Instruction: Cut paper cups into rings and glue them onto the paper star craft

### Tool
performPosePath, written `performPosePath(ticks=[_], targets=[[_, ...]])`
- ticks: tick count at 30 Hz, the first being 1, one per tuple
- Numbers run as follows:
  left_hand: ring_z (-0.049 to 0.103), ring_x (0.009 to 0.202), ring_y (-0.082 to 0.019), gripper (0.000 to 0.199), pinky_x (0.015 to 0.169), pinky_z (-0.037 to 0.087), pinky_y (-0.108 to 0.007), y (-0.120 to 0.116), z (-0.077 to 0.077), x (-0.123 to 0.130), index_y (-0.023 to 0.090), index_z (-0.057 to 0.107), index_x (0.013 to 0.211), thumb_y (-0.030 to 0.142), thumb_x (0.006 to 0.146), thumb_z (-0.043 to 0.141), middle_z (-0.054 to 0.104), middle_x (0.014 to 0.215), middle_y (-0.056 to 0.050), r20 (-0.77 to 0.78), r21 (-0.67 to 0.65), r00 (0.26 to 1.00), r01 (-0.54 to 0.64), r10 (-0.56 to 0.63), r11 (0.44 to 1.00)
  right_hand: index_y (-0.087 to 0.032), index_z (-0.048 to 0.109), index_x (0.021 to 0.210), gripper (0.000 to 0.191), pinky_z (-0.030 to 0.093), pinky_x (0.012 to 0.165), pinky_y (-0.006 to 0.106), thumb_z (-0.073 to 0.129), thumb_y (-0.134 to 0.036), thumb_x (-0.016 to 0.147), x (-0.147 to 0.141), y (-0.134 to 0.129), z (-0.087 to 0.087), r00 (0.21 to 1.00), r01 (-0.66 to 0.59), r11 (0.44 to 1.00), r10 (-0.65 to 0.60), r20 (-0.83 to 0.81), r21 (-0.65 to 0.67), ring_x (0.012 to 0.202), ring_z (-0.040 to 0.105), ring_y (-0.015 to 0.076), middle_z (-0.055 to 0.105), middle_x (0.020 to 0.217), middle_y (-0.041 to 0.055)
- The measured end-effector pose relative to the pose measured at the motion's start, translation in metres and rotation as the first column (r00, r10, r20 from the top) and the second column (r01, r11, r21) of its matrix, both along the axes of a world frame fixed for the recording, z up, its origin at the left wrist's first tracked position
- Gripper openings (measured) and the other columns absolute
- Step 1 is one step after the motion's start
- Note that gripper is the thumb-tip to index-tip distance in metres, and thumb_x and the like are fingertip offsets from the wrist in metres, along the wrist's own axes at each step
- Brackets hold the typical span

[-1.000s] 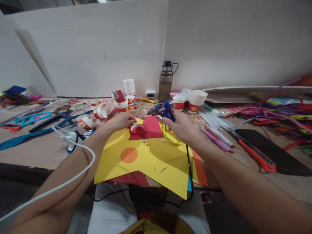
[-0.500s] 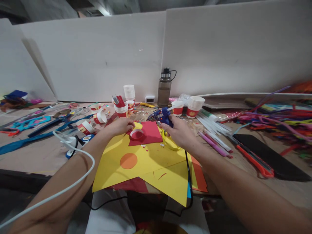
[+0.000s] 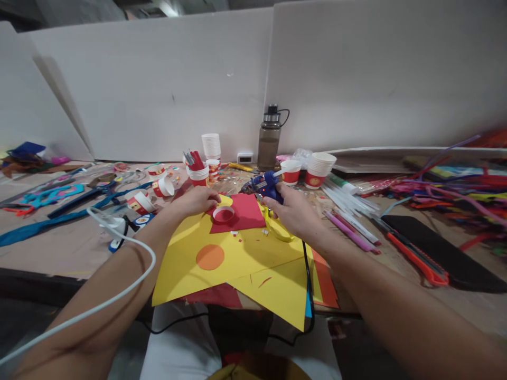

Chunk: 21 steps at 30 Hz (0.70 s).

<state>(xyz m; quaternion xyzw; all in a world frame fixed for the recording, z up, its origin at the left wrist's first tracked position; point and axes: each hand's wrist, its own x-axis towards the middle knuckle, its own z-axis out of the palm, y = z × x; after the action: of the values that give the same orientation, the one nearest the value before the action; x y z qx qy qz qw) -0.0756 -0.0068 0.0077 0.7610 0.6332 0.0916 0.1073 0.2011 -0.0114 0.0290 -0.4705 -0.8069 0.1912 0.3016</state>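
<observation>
My right hand [image 3: 295,208] is wrapped around the handle of a blue glue gun [image 3: 270,191], whose nozzle points left over the far edge of the paper. My left hand [image 3: 202,199] has its fingers pinched at a small yellow paper piece [image 3: 226,201]; the fingertips partly cover it. Close by, a white ring cut from a paper cup [image 3: 223,210] lies on a red sheet [image 3: 249,214]. Yellow sheets [image 3: 184,248] are underneath, with an orange paper circle [image 3: 210,257] on them. Yellow-handled scissors [image 3: 282,232] rest beneath my right hand.
Behind stand a water bottle [image 3: 269,142], a cup of pens [image 3: 198,174] and stacked paper cups [image 3: 320,170]. Glue sticks [image 3: 348,198], a red cutter [image 3: 418,258] and a black slab [image 3: 447,253] lie right. A white cable [image 3: 152,258] crosses my left forearm.
The whole view has shifted slightly as the head moved. Both hands keep nearly the same places, the glue gun still in the right one.
</observation>
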Motion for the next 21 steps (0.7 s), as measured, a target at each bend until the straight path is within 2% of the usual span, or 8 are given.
performPosePath(ticks=[13, 21], targets=[[0.064, 0.081, -0.017, 0.027, 0.069, 0.042, -0.024, 0.0, 0.002, -0.003, 0.02, 0.071, 0.09, 0.032, 0.079, 0.05, 0.073, 0.09, -0.002, -0.008, -0.068, 1.0, 0.028, -0.029, 0.997, -0.018, 0.058, 0.09, 0.017, 0.035, 0.061, 0.026, 0.055, -0.034, 0.086, 0.0, -0.002, 0.001, 0.999, 0.026, 1.0, -0.027, 0.044, 0.018, 0.072, 0.056, 0.0173, 0.066, 0.085, 0.0057], [0.063, 0.07, -0.015, 0.03, 0.064, 0.042, -0.023, -0.006, 0.012, -0.001, 0.017, 0.071, 0.085, 0.038, 0.082, 0.049, 0.072, 0.076, -0.003, 0.041, -0.152, 0.998, 0.048, -0.042, 0.987, -0.018, 0.059, 0.094, 0.019, 0.037, 0.062, 0.027, 0.054, -0.035, 0.086, 0.0, -0.001, 0.001, 1.0, 0.024, 1.0, -0.024, 0.017, 0.001, 0.071, 0.057, 0.0177, 0.066, 0.083, 0.0057]])
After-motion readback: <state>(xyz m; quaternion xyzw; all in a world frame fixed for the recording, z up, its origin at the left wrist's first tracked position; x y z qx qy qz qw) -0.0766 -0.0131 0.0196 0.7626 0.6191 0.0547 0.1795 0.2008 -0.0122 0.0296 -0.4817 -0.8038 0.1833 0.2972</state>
